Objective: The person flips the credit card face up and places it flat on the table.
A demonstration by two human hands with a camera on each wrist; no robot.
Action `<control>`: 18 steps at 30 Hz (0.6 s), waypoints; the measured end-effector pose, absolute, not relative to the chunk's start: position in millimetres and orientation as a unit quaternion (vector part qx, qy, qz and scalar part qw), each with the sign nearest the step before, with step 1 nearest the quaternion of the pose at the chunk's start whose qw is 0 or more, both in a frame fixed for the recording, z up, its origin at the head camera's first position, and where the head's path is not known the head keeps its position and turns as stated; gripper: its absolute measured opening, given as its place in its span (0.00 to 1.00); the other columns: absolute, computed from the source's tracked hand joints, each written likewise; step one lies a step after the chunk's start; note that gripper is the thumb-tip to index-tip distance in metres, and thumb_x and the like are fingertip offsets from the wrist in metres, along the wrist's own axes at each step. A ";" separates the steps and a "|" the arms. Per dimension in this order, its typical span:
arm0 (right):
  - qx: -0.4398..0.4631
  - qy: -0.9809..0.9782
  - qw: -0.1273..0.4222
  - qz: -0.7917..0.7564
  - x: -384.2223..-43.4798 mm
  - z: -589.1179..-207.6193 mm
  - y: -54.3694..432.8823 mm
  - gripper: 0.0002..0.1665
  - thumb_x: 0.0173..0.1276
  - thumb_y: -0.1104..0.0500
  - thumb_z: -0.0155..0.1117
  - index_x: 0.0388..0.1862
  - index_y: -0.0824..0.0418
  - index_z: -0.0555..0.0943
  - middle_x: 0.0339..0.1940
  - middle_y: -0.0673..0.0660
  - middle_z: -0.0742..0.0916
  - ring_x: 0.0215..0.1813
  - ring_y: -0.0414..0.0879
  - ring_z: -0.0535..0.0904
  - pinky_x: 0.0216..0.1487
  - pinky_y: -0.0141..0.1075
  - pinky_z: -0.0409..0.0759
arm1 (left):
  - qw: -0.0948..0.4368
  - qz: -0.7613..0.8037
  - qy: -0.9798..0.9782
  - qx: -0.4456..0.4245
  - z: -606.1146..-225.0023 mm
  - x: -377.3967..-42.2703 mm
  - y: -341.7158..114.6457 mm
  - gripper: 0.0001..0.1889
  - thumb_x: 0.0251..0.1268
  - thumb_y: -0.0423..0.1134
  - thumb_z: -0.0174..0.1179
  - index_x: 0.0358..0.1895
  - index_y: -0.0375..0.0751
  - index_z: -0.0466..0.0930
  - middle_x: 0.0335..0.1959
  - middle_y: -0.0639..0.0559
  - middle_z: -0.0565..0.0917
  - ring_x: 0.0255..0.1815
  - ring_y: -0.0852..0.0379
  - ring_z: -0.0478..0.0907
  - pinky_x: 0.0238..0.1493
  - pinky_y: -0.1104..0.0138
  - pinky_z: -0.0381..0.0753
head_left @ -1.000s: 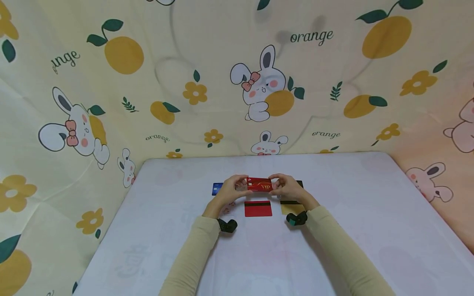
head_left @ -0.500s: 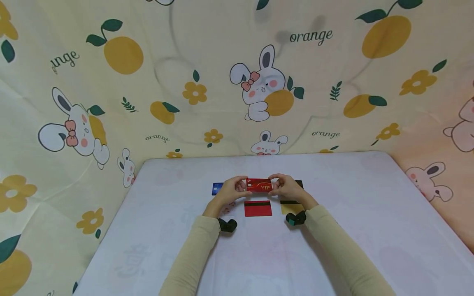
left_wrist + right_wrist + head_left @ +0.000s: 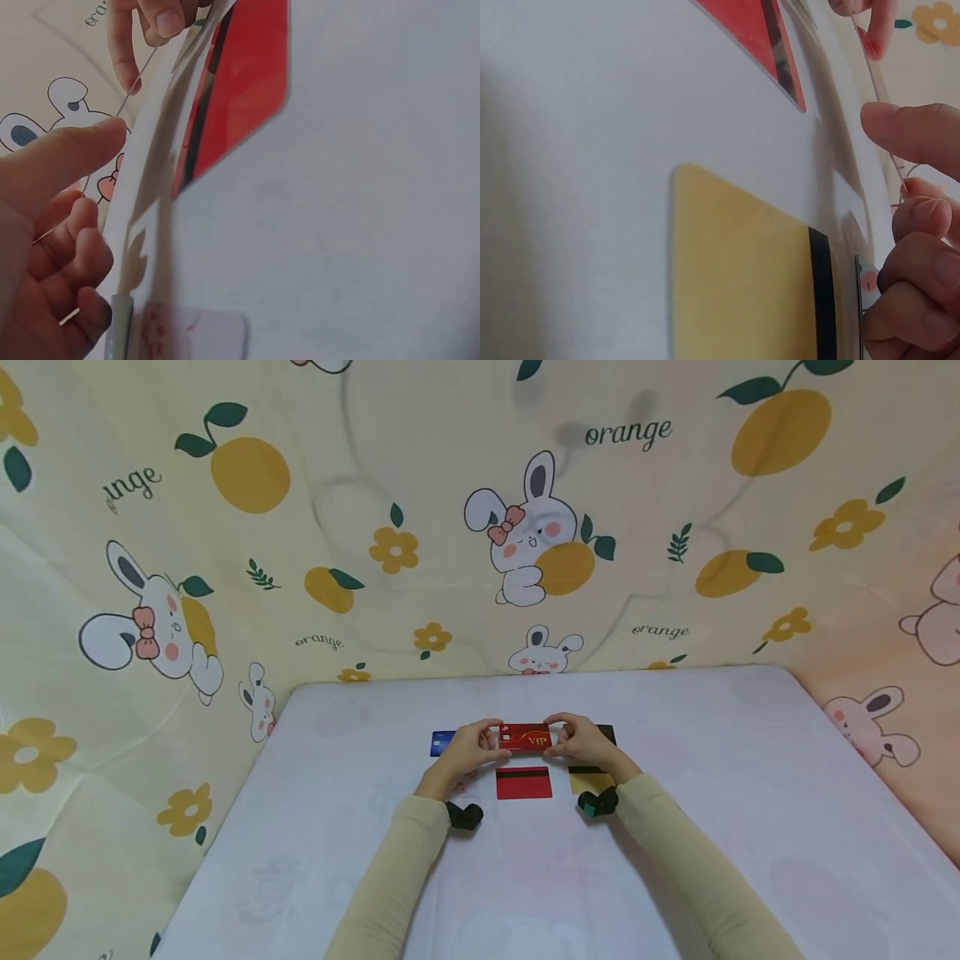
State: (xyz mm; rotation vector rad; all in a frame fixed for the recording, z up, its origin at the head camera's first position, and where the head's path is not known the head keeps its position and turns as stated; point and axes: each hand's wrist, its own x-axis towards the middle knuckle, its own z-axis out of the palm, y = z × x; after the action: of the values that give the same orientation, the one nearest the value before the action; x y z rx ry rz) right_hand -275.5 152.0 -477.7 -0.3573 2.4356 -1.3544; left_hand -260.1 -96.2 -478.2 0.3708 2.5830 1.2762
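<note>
A glossy red card marked VIP (image 3: 525,737) is held up off the table between both hands, its printed face toward the head camera. My left hand (image 3: 467,750) pinches its left end between thumb and fingers, and my right hand (image 3: 587,743) pinches the right end the same way. In both wrist views the card appears almost edge-on. Beneath it on the table lies a red card with a black stripe (image 3: 523,786). A gold card with a black stripe (image 3: 742,262) lies below my right hand. Near my left hand is a white card with red marks (image 3: 195,334).
Behind my left hand a blue card (image 3: 441,743) is partly covered. A dark card (image 3: 607,732) shows behind my right hand. The cards lie on a white-covered table (image 3: 510,893), with a patterned cloth (image 3: 450,527) hanging at its back.
The VIP card and both hands have sunk very slightly toward the table. Both hands keep the same pinch, and the cards on the table have not moved.
</note>
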 end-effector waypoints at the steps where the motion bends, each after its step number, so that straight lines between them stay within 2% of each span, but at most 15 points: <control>1: -0.124 0.856 0.166 -0.474 -275.7 -478.0 152.0 0.35 0.57 0.61 0.73 0.62 0.65 0.72 0.19 0.48 0.73 0.24 0.41 0.66 0.25 0.29 0.65 | 0.120 0.436 0.883 0.126 -478.8 -260.2 -96.1 0.34 0.57 0.46 0.68 0.68 0.44 0.69 0.29 0.54 0.71 0.30 0.60 0.66 0.30 0.73 0.66; 8: -0.108 0.862 0.175 -0.464 -278.9 -479.8 152.0 0.36 0.57 0.60 0.73 0.63 0.63 0.71 0.18 0.48 0.73 0.23 0.41 0.66 0.25 0.29 0.64 | 0.133 0.424 0.889 0.112 -479.7 -259.8 -93.9 0.34 0.59 0.46 0.67 0.68 0.46 0.68 0.28 0.56 0.70 0.30 0.61 0.65 0.31 0.72 0.65; 18: -0.095 0.863 0.176 -0.463 -278.9 -479.2 148.7 0.36 0.56 0.60 0.73 0.64 0.62 0.72 0.19 0.48 0.73 0.24 0.41 0.66 0.25 0.30 0.63 | 0.145 0.430 0.885 0.103 -482.0 -263.5 -95.4 0.33 0.58 0.46 0.68 0.68 0.47 0.68 0.26 0.56 0.69 0.27 0.61 0.65 0.25 0.72 0.64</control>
State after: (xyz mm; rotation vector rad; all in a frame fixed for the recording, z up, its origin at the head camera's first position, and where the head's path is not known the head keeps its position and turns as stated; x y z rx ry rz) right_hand -278.9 148.7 -479.2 -0.2681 2.4440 -1.3123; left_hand -263.5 -95.4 -482.0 0.2969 2.5498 1.2373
